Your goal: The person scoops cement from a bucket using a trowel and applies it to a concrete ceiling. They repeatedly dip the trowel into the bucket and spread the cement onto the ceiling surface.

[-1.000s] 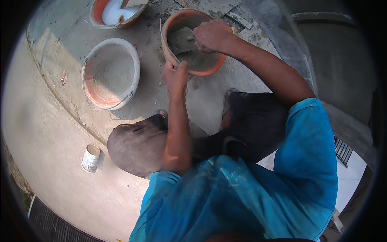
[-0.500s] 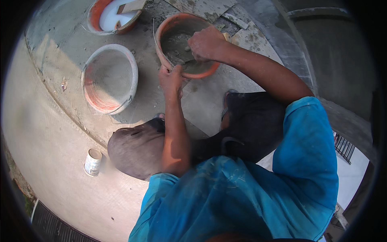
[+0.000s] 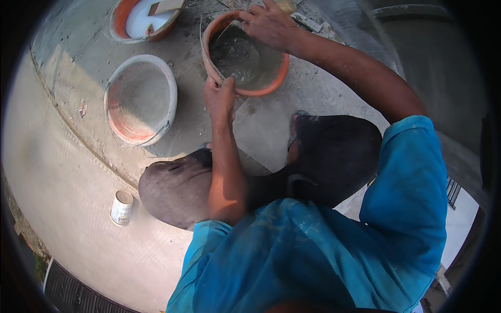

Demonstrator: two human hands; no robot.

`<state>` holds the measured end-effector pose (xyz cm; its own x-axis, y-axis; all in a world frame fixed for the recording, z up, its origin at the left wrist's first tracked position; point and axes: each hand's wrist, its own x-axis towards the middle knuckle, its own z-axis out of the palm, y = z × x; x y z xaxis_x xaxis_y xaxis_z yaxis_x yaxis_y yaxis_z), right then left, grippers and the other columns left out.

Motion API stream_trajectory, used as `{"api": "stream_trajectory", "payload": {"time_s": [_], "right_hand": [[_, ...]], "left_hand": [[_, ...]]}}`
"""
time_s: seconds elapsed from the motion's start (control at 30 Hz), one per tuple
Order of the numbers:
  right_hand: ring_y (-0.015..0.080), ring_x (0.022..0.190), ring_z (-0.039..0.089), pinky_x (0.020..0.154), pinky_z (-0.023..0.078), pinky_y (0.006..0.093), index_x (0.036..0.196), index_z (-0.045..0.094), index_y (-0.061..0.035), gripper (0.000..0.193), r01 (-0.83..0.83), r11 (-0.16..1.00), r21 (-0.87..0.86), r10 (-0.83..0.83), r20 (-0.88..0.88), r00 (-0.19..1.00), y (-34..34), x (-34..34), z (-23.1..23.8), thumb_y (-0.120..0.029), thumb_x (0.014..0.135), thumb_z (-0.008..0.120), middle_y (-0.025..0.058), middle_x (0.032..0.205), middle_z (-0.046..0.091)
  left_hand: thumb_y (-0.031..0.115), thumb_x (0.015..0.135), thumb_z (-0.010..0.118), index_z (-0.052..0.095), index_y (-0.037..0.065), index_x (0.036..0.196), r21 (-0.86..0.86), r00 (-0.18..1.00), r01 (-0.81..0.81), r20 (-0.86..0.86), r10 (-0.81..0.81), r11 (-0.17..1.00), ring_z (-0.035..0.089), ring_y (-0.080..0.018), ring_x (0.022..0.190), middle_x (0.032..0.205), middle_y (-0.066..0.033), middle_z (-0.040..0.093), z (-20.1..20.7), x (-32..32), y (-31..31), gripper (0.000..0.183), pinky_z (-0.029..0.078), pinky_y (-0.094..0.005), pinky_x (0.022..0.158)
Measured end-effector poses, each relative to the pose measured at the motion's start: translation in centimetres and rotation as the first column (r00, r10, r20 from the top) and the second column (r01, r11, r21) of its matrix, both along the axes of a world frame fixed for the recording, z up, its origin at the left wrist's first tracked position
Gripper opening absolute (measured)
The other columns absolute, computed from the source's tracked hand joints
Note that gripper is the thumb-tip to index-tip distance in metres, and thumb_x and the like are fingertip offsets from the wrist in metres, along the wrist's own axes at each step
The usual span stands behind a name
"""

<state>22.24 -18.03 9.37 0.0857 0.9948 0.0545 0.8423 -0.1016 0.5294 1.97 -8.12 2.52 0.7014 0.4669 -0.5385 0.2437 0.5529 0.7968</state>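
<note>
My left hand (image 3: 219, 96) is closed on the near left rim of an orange bucket (image 3: 279, 78), with the thumb on top of the edge. Wet grey mortar (image 3: 241, 56) lies in this bucket, its surface smeared and glossy. Over the bucket's far rim, my right hand (image 3: 267, 25) has curled fingers. The pale rounded end of a wooden-handled tool (image 3: 287, 6) sticks out beside it; the rest of the tool is hidden by the hand.
To the left stands a second bucket (image 3: 174, 91), coated in dried grey inside. Behind it an orange bucket (image 3: 118, 21) holds whitish liquid and a board-like piece (image 3: 168, 5). A small pale can (image 3: 121, 208) stands by my left knee. Concrete flooring (image 3: 68, 172) spreads leftward.
My right hand has moved from over the mortar to the far rim, away from me, and the pale handle end has shifted with it. My left hand keeps its hold on the rim.
</note>
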Motion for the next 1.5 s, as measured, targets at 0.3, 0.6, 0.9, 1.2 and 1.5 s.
{"api": "stream_trajectory", "payload": {"time_s": [0.3,0.6,0.9,1.2,1.5], "right_hand": [[0.0281,0.101,0.072,0.084,0.058,0.0419,0.108,0.077,-0.0126,0.03,0.38,0.406,-0.831,-0.896,-0.279,0.346,0.1,-4.2,2.9,-0.017,0.083,0.061,0.0119,0.108,0.075],[0.027,0.101,0.073,0.087,0.057,0.0436,0.106,0.079,-0.0146,0.029,0.403,0.624,-0.669,-0.699,-0.247,0.671,0.4,-4.4,1.4,-0.025,0.086,0.06,0.0079,0.107,0.076],[0.0268,0.093,0.075,0.079,0.058,0.0496,0.101,0.08,-0.0178,0.025,0.417,0.671,-0.613,-0.674,-0.268,0.688,0.9,-5.0,0.7,-0.027,0.084,0.065,0.0066,0.098,0.077],[0.0266,0.091,0.075,0.077,0.058,0.048,0.094,0.08,-0.0136,0.021,0.319,0.745,-0.586,-0.583,-0.338,0.739,0.8,-5.1,1.3,-0.024,0.082,0.067,0.0076,0.095,0.077],[0.0213,0.095,0.075,0.077,0.059,0.0416,0.09,0.08,-0.0136,0.018,0.384,0.693,-0.611,-0.625,-0.242,0.743,1.9,-6.1,1.9,-0.023,0.084,0.065,0.0072,0.095,0.078]], "left_hand": [[-0.001,0.085,0.059,0.062,-0.004,0.121,0.066,0.996,-0.082,0.032,0.08,0.994,0.065,-0.0156,0.09,0.105,-0.0075,0.07,-1.2,0.1,-1.5,0.036,0.05,-0.0293,0.084],[-0.001,0.086,0.058,0.063,-0.002,0.114,-0.025,0.995,-0.088,0.046,0.089,0.996,0.064,-0.013,0.079,0.102,-0.0074,0.068,-0.8,0.1,-0.6,0.028,0.051,-0.0275,0.064],[0.001,0.089,0.055,0.056,-0.006,0.121,0.071,0.999,-0.031,0.028,0.029,0.997,0.068,-0.0183,0.084,0.103,-0.0106,0.065,-0.8,0.1,-0.8,0.033,0.06,-0.0326,0.068],[0.001,0.087,0.059,0.061,-0.001,0.109,0.005,0.994,-0.092,0.061,0.091,0.996,0.064,-0.0136,0.075,0.095,-0.007,0.067,-1.2,0.3,-1.1,0.023,0.053,-0.0286,0.063],[0.002,0.089,0.057,0.058,-0.004,0.119,0.066,0.999,0.01,-0.037,-0.007,0.998,0.068,-0.018,0.084,0.105,-0.0112,0.067,-1.0,-0.1,-0.3,0.03,0.058,-0.0298,0.066]]}}
